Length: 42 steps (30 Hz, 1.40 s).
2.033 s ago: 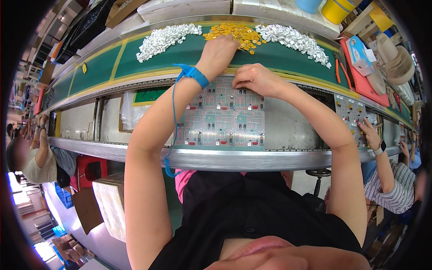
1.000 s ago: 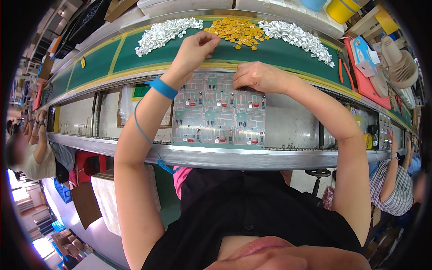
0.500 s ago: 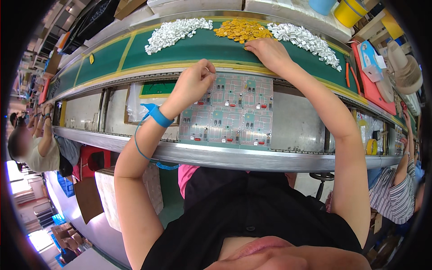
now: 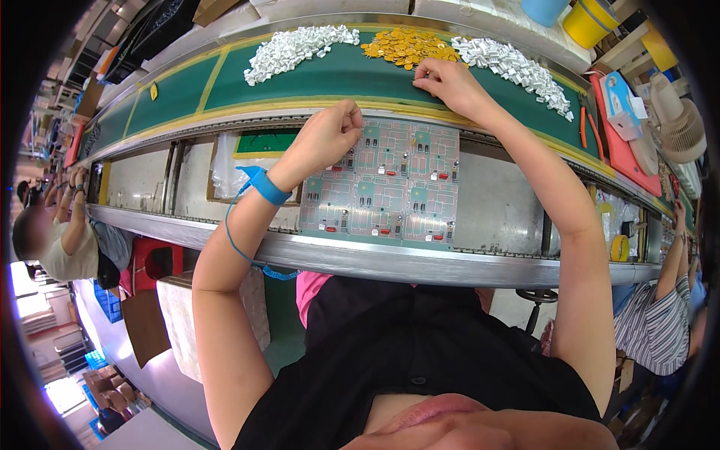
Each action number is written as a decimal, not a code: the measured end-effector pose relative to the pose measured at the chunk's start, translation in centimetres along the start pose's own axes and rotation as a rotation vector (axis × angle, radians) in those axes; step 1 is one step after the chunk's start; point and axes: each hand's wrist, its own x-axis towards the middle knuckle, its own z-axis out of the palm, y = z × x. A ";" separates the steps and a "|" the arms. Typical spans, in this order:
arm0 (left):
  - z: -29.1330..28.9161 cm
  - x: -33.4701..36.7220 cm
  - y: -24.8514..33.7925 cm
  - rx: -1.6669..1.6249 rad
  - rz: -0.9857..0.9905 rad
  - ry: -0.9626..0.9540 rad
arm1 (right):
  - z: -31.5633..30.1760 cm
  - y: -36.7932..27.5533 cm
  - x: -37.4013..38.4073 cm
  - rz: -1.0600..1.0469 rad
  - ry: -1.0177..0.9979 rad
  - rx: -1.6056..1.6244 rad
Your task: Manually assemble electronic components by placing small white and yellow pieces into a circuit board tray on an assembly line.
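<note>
One silvery rail (image 4: 360,261) runs nearest the body, and just beyond it the circuit board (image 4: 386,196) lies flat, bridging the gap toward the chain-lined far rail. Its edges seem to be borne on both sides, which would keep it level without a hand holding it. Small red, white and dark components stand on it in a repeated layout.

A blue wrist strap (image 4: 268,186) circles the left wrist; its cord is partly coiled, presumably to give the arm slack. The left hand (image 4: 327,139) hangs over the board's far left corner, fingers curled and thumb near the index finger; whether a part sits between them I cannot tell.

Farther out, the right hand (image 4: 452,86) is above the green work surface (image 4: 315,84), thumb and index finger nearly meeting; any piece between them is too small to make out. It is just beside the yellow discs (image 4: 405,46), which lie between two heaps of white pieces (image 4: 298,51), probably kept apart by kind for easy picking within reach. Beyond stand pale foam blocks (image 4: 495,21).
</note>
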 end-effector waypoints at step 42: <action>0.7 11.6 -1.8 0.909 0.548 0.465 | 1.4 -7.1 -10.1 -0.391 -0.313 -0.005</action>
